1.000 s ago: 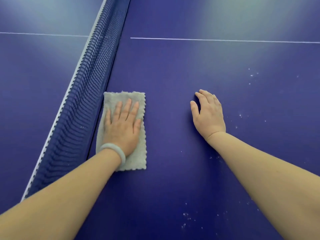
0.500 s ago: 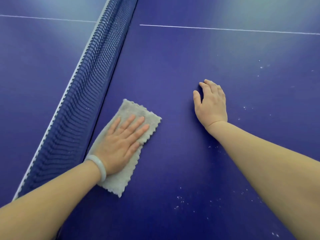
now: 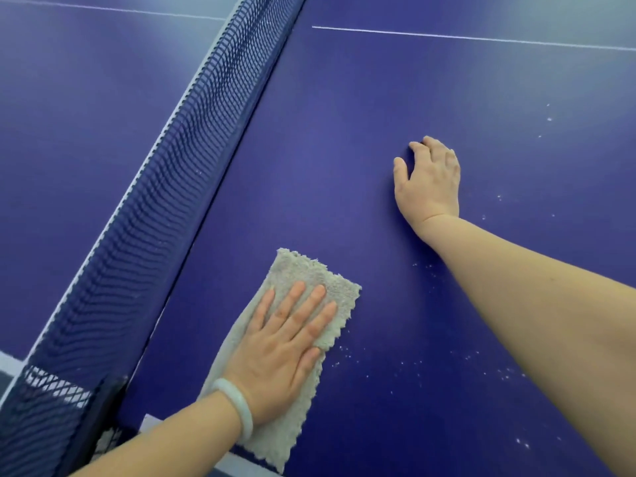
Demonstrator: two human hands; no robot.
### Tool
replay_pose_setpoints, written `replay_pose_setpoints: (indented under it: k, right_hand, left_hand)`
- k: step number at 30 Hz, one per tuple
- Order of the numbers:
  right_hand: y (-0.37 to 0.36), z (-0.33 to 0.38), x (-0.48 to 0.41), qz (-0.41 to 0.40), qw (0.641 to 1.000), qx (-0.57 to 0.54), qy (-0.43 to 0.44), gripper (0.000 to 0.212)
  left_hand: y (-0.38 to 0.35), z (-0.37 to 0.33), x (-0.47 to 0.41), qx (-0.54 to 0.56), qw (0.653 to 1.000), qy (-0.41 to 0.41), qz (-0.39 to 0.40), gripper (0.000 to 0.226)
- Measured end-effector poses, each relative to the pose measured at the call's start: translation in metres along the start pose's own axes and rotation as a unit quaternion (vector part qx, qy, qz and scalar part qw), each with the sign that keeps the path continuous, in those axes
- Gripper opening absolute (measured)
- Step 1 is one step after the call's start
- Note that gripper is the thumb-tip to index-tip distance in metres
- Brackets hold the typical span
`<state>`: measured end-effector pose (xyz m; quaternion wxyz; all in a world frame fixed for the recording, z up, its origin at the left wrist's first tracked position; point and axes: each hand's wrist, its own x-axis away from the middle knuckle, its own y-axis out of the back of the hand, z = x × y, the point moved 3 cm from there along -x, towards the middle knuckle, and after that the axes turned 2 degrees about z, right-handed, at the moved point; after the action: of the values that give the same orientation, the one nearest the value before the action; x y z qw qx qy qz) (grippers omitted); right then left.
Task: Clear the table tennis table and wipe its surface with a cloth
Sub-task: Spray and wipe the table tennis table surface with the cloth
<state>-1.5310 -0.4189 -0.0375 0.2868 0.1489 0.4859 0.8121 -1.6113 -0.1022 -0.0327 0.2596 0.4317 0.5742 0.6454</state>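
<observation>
Cloth point(image 3: 309, 277) lies flat on the blue table point(image 3: 344, 132), close to the near edge and just beside the foot of the net point(image 3: 165, 187). The person's left hand point(image 3: 278, 352) presses down on it, palm flat and straight fingers spread a little. A pale bracelet point(image 3: 237, 411) sits on that wrist. Little white specks point(image 3: 413, 366) dot the table just to the right of the cloth and farther right too, so that part looks not yet wiped. A flat hand pushing evenly should work best here, so the whole cloth rubs the table and no corner folds under. A slow sweep to the right would likely gather the specks, not scatter them, and each pass should overlap the one beside it. Farther out, the right hand point(image 3: 430, 180) rests on the table with its fingers a little bent and nothing in it. It seems to prop the person up, well apart from the cloth. Beyond it a thin white line point(image 3: 447, 36) runs across the table. No brand, label or writing can be read anywhere.
</observation>
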Motion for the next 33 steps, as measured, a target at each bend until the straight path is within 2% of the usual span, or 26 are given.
replay_pose_setpoints:
  k: [2, 4, 6, 7, 9, 14, 18, 21, 25, 27, 31, 33]
  right_hand:
    - [0.003, 0.001, 0.000, 0.027, 0.999, -0.024, 0.006, 0.050]
    - [0.017, -0.001, 0.009, 0.046, 0.993, -0.108, 0.008, 0.049]
    - [0.043, -0.013, 0.037, 0.020, 0.983, -0.183, -0.007, 0.044]
    - [0.058, -0.024, 0.058, -0.004, 0.983, -0.185, -0.015, 0.042]
    - [0.080, -0.052, 0.111, -0.027, 0.988, -0.148, -0.044, 0.038]
    - [0.083, -0.092, 0.219, 0.007, 0.996, -0.038, -0.076, 0.044]
    - [0.079, -0.101, 0.253, -0.009, 0.996, 0.003, -0.084, 0.058]
    - [0.075, -0.111, 0.268, -0.013, 0.996, 0.047, -0.079, 0.057]
    - [0.070, -0.110, 0.270, -0.016, 0.992, 0.106, -0.072, 0.065]
    - [0.071, -0.109, 0.270, -0.013, 0.991, 0.109, -0.079, 0.067]
    - [0.072, -0.108, 0.271, -0.006, 0.988, 0.127, -0.083, 0.064]
    - [0.074, -0.107, 0.270, 0.002, 0.989, 0.116, -0.092, 0.058]
  left_hand:
    - [-0.001, -0.001, -0.002, 0.002, 1.000, 0.005, 0.003, 0.058]
    - [-0.002, -0.002, -0.001, 0.008, 1.000, 0.002, 0.004, 0.058]
    - [-0.003, -0.001, 0.000, 0.013, 1.000, 0.003, 0.002, 0.057]
    - [-0.003, -0.001, 0.000, 0.012, 1.000, 0.003, -0.002, 0.057]
    - [-0.003, -0.002, -0.001, 0.008, 1.000, 0.001, -0.012, 0.056]
    - [-0.004, -0.001, 0.000, -0.003, 1.000, 0.003, -0.016, 0.056]
    - [-0.008, 0.001, 0.000, -0.004, 1.000, 0.013, -0.022, 0.058]
    - [-0.009, 0.002, 0.000, -0.015, 0.999, 0.020, -0.023, 0.057]
    - [-0.011, 0.002, 0.000, -0.012, 0.999, 0.026, -0.027, 0.057]
    - [-0.012, 0.001, 0.000, 0.004, 0.998, 0.059, -0.030, 0.057]
    - [-0.008, -0.020, -0.012, 0.074, 0.971, 0.223, -0.040, 0.058]
    - [-0.004, -0.047, -0.020, 0.097, 0.960, 0.260, -0.046, 0.057]
